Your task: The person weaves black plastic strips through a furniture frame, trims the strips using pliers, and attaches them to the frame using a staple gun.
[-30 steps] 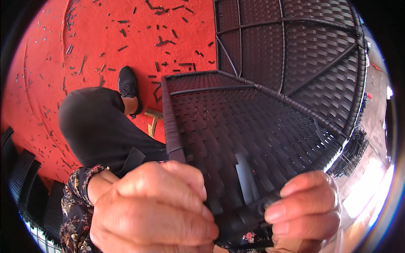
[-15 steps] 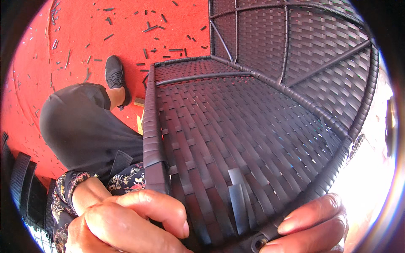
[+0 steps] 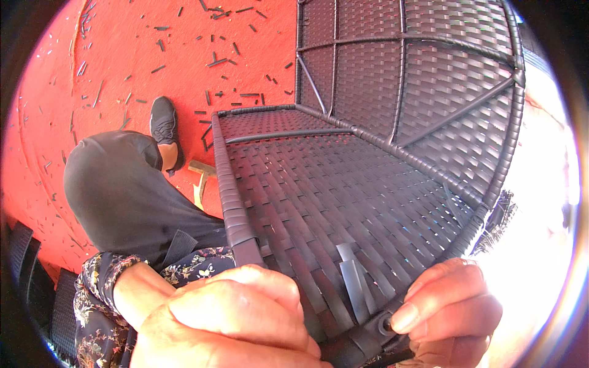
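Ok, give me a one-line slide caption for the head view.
Both hands, left and right, grip the near rim of a dark woven wicker frame above a red floor littered with strip offcuts.

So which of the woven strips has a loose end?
The pale grey strip between the hands: its cut end sticks up free from the weave near the right hand, while the others lie tucked flat.

Woven chair frame [image 3: 368, 184], dark brown wicker, near corner toward the viewer. Left hand [image 3: 227, 325] closed over the near rim; right hand [image 3: 451, 313] pinching a loose flat strip [image 3: 353, 279] end at the corner. Red floor [image 3: 123, 55] littered with dark offcuts [image 3: 216, 62]. Black shoe [image 3: 164, 126] on the floor.
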`<state>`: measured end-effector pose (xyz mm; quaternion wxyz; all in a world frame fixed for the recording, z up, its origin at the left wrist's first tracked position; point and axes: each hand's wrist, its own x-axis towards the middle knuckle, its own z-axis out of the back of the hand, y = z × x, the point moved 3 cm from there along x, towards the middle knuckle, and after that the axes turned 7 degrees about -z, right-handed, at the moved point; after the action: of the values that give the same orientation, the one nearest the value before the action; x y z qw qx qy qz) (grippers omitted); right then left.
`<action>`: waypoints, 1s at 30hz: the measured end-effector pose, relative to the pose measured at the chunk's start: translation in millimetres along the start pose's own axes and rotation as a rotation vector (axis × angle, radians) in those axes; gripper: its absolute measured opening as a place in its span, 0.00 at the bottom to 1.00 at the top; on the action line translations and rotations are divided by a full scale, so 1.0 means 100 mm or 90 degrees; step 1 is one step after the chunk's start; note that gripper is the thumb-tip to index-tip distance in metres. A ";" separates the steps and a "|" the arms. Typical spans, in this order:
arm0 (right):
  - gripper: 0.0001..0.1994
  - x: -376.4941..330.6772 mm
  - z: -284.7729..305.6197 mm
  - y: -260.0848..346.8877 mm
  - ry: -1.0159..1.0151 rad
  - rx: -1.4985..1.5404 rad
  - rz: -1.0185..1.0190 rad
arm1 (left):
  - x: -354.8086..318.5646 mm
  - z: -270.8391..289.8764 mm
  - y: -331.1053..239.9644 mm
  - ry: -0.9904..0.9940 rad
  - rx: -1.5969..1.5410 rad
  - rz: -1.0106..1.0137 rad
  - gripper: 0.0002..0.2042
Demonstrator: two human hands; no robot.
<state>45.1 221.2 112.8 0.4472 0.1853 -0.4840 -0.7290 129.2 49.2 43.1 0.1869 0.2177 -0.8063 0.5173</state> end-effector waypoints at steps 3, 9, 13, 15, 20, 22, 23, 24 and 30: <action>0.10 0.04 -0.07 0.24 -0.063 -0.099 -0.197 | 0.03 0.12 -0.05 0.093 -0.051 0.044 0.03; 0.08 0.04 -0.02 0.20 -0.060 -0.136 -0.137 | -0.09 -0.29 -0.15 -0.176 -0.030 0.247 0.07; 0.11 0.00 -0.07 0.16 -0.159 -0.138 -0.088 | 0.08 -0.13 -0.12 -0.110 -0.023 0.205 0.09; 0.11 0.02 -0.14 0.21 -0.213 -0.175 -0.112 | 0.12 -0.09 -0.10 -0.101 -0.028 0.135 0.09; 0.12 0.13 -0.12 0.21 -0.180 -0.141 -0.101 | 0.17 -0.08 -0.17 -0.166 0.029 0.088 0.06; 0.12 0.14 -0.17 0.18 -0.225 -0.131 -0.080 | 0.15 -0.08 -0.21 -0.181 0.059 0.118 0.06; 0.12 0.14 -0.20 0.18 -0.253 -0.130 -0.076 | 0.16 -0.08 -0.20 -0.187 0.050 0.074 0.05; 0.13 0.13 -0.22 0.18 -0.285 -0.128 -0.073 | 0.18 -0.07 -0.19 -0.190 0.041 0.031 0.04; 0.14 0.11 -0.22 0.20 -0.299 -0.135 -0.098 | 0.28 0.09 -0.07 -0.022 -0.032 -0.191 0.05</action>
<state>63.9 197.5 121.6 0.2829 0.0000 -0.4800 -0.8304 108.7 34.3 59.3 0.2537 0.3401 -0.7804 0.4593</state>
